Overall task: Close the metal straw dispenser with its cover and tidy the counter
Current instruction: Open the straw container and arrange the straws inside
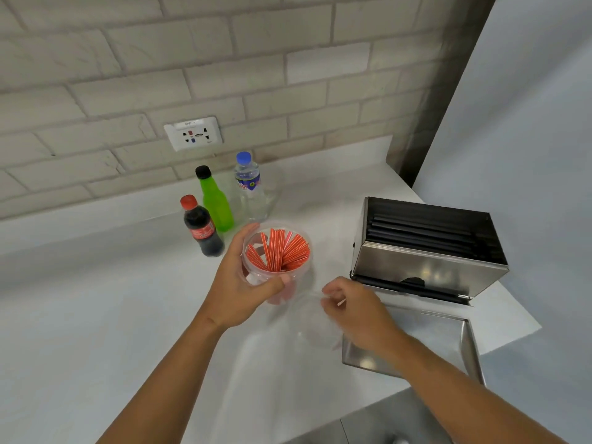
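Note:
The metal straw dispenser (426,267) stands open on the right of the white counter, with black straws (423,230) lying inside. Its flat metal cover (448,341) lies on the counter just in front of it, partly under my right forearm. My left hand (243,286) grips a clear plastic jar (275,251) filled with red striped straws. My right hand (352,302) rests on a clear plastic lid (315,322) lying beside the jar, its fingers curled at the lid's rim.
Three bottles stand behind the jar: a cola bottle (201,229), a green bottle (214,203) and a water bottle (251,187). A wall socket (193,133) sits on the brick wall. The counter's edge (512,334) runs close by the dispenser on the right.

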The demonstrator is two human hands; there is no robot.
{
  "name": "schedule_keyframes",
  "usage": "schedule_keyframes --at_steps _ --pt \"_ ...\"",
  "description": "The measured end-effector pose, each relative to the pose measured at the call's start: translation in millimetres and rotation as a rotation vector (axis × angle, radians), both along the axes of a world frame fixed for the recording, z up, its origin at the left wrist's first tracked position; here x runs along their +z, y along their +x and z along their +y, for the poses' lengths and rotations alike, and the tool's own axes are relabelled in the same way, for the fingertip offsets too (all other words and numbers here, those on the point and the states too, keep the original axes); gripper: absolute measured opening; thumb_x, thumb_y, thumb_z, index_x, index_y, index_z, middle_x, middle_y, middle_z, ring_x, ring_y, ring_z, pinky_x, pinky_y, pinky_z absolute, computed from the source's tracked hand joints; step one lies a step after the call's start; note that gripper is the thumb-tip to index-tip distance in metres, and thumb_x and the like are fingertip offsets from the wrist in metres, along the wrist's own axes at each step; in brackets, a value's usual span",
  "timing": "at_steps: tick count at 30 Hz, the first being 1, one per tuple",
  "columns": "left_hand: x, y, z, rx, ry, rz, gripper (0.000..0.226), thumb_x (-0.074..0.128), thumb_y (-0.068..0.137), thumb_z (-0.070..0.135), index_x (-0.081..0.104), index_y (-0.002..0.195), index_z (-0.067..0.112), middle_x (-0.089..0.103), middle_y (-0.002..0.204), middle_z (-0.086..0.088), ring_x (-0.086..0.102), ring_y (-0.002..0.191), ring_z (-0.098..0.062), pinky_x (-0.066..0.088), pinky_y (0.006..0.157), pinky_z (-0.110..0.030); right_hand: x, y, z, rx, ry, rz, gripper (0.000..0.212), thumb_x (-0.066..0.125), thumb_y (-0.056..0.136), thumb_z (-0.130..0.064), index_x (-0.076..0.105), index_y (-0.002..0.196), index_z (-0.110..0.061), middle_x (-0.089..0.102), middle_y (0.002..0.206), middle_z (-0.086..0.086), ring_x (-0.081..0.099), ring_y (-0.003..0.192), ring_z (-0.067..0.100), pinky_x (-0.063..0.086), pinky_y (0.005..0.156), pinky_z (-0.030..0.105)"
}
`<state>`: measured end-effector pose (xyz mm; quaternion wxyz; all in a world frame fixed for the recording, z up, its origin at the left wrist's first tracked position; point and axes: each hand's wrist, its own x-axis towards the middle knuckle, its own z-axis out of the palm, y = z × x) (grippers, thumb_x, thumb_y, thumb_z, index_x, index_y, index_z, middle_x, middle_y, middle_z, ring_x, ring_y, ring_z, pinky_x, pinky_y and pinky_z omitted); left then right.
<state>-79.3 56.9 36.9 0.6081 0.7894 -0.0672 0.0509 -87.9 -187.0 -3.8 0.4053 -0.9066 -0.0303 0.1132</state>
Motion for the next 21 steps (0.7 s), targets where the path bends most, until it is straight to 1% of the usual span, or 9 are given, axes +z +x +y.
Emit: schedule_keyframes --at_steps 2,4,6,8,10,13,15,19,21 --pt "7.9 -4.7 -10.8 -0.017 -0.009 -0.011 0.107 0.089 0.065 0.063 0.037 0.154 0.033 0.056 0.145 0.013 0.059 0.13 -0.006 0.054 0.096 -0.017 15.3 -3.6 -21.7 -0.007 0.086 0.03 0.021 0.071 0.095 -0.033 0.07 0.116 -0.03 0.071 0.095 -0.008 0.069 0.083 0.006 0.049 0.069 0.013" --pt "14.5 -8.8 -24.4 -0.013 -0.02 -0.007 0.105 0.089 0.067 0.058 0.037 0.154 0.033 0.058 0.141 0.019 0.06 0.13 -0.006 0.054 0.096 -0.018 34.8 -7.2 -46.7 -0.007 0.132 0.021 0.027 0.072 0.096 -0.031 0.071 0.122 -0.026 0.073 0.101 -0.007 0.07 0.088 0.007 0.052 0.077 0.016" --pt "19.3 -13.2 -39.2 -0.008 -0.036 -0.008 0.101 0.088 0.07 0.049 0.036 0.154 0.033 0.058 0.136 0.03 0.059 0.129 -0.004 0.054 0.096 -0.017 57.8 -13.4 -73.1 0.009 0.193 -0.003 0.019 0.071 0.097 -0.026 0.075 0.115 -0.033 0.078 0.098 -0.006 0.074 0.089 0.012 0.058 0.083 0.026" --pt "24.1 -18.2 -56.5 -0.008 -0.04 -0.015 0.099 0.086 0.071 0.045 0.034 0.155 0.033 0.058 0.135 0.031 0.059 0.129 -0.004 0.054 0.095 -0.018 81.2 -21.5 -99.6 0.048 0.252 -0.044 0.026 0.068 0.099 -0.021 0.075 0.102 -0.046 0.08 0.094 -0.013 0.075 0.086 0.007 0.058 0.078 0.019" --pt "26.7 -22.7 -74.9 -0.015 -0.049 -0.018 0.099 0.084 0.072 0.044 0.034 0.156 0.03 0.06 0.138 0.021 0.06 0.131 -0.013 0.055 0.099 -0.026 98.9 -27.3 -126.3 0.055 0.269 -0.088 0.027 0.066 0.1 -0.021 0.077 0.1 -0.046 0.08 0.092 -0.017 0.075 0.086 0.002 0.056 0.075 0.013" --pt "28.7 -29.1 -107.1 -0.038 -0.072 -0.028 0.099 0.081 0.074 0.043 0.033 0.159 0.025 0.06 0.142 0.003 0.06 0.131 -0.023 0.053 0.105 -0.035 112.7 -33.3 -163.4 0.019 0.305 -0.154 0.022 0.066 0.1 -0.022 0.079 0.106 -0.039 0.08 0.094 -0.017 0.075 0.089 0.0 0.058 0.078 0.016" --pt "29.4 -33.2 -127.8 -0.051 -0.087 -0.025 0.098 0.081 0.075 0.045 0.033 0.159 0.024 0.061 0.14 0.0 0.061 0.13 -0.026 0.053 0.104 -0.034 116.1 -37.0 -180.2 -0.032 0.373 -0.197 0.02 0.068 0.099 -0.023 0.077 0.11 -0.038 0.08 0.099 -0.018 0.076 0.093 0.001 0.057 0.081 0.018" --pt "31.1 -40.4 -172.0 -0.067 -0.117 0.007 0.095 0.08 0.074 0.066 0.037 0.153 0.033 0.064 0.138 0.011 0.06 0.131 -0.022 0.052 0.101 -0.026 121.1 -44.6 -199.4 -0.075 0.434 -0.297 0.026 0.069 0.099 -0.022 0.075 0.113 -0.043 0.078 0.108 -0.025 0.073 0.1 -0.005 0.052 0.078 0.007" --pt "31.5 -42.3 -189.4 -0.081 -0.129 0.033 0.091 0.078 0.073 0.07 0.04 0.149 0.037 0.064 0.137 0.017 0.06 0.131 -0.016 0.052 0.099 -0.022 120.6 -46.9 -203.2 -0.075 0.457 -0.305 0.029 0.068 0.1 -0.018 0.074 0.112 -0.044 0.077 0.109 -0.025 0.073 0.102 -0.005 0.052 0.081 0.006"
